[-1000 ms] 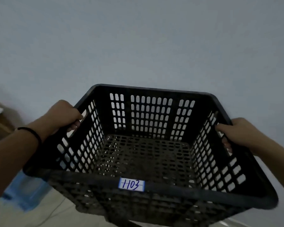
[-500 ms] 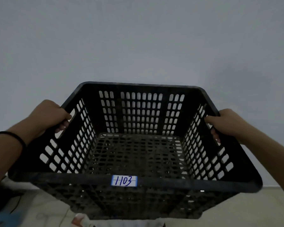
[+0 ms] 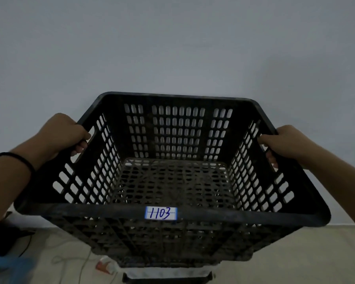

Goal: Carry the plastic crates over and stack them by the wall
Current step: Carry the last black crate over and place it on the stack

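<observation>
The big black plastic crate with holes in its sides (image 3: 172,181) is up in the air, in front of the plain grey wall (image 3: 172,48). It is empty. The left hand (image 3: 67,133) is closed around the slot handle on the left side, and the right hand (image 3: 283,141) is closed around the handle on the right side. A small white label with "1103" in blue (image 3: 160,212) sits on the near rim.

Under the crate, low down, a bit of another crate (image 3: 166,276) shows, with a pale part and a dark rim. I think that is the stack, but most of it is hidden.

Here is what could go wrong. The crate in the hands blocks the view of the one below, so it could come down crooked and catch on a rim. Then it could sit tilted or tip off. Fingers poke through the handles, so they could get pinched if the crates slide together.

Thin cords (image 3: 55,261) and a small red and white packet (image 3: 105,266) lie on the pale floor (image 3: 305,253) close by. A foot could catch on a cord, and the person could trip while both hands are busy
</observation>
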